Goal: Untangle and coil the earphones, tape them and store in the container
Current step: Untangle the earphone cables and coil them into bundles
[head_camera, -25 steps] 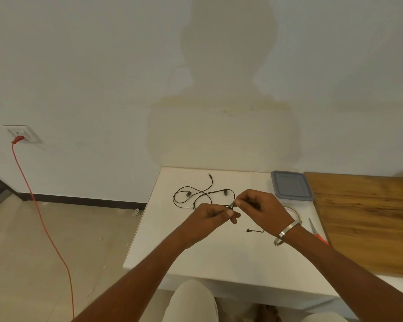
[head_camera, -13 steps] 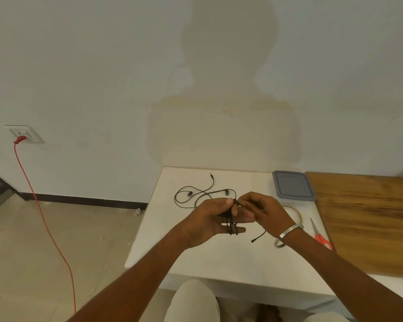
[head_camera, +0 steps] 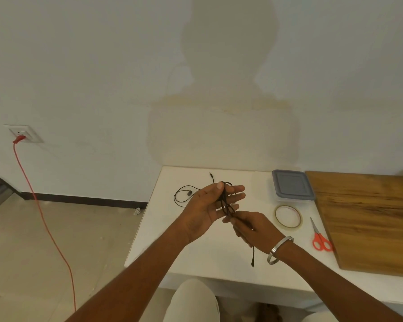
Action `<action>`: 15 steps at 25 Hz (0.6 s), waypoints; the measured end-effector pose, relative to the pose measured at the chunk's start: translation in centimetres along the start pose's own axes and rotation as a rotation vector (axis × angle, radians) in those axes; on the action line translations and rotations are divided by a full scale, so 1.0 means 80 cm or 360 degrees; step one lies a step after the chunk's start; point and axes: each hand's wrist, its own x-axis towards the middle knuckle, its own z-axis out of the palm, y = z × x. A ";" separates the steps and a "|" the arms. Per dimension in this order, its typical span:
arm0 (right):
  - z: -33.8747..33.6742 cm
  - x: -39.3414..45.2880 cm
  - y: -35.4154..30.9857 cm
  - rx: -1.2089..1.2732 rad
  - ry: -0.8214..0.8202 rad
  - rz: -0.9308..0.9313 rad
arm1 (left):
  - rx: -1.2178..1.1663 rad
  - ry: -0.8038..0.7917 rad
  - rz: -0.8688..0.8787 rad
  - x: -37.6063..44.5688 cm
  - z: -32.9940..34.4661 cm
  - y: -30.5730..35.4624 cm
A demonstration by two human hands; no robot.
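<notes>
At the centre of the frame the left hand (head_camera: 209,205) holds several loops of the black earphones (head_camera: 226,201) across its straight fingers, the thumb pressing them, while the right hand (head_camera: 251,228) just below pinches the free end, and one earbud hangs under it. The rest of the cord lies on the white table (head_camera: 196,252), above and left of the hands. The cord looks very light, thin and limp, so I think it will slip off easily; better to pinch the whole bundle at its middle before reaching for the tape (head_camera: 288,216).

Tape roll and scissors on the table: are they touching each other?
Apart. The head view shows bare white table between the tape roll and the red-handled scissors, which lie to the roll's right, beside the wooden board.
</notes>
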 end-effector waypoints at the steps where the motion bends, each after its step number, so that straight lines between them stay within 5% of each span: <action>1: 0.003 -0.001 -0.002 -0.0002 -0.0025 0.0009 | 0.0058 0.0035 0.0010 0.000 -0.001 -0.001; 9: -0.001 -0.007 -0.019 -0.0260 -0.0219 -0.0107 | 0.1189 0.0227 0.0157 -0.003 -0.009 -0.015; 15: -0.018 0.000 -0.021 -0.0642 -0.0024 -0.0427 | 0.1555 0.0173 0.0082 -0.005 -0.024 -0.030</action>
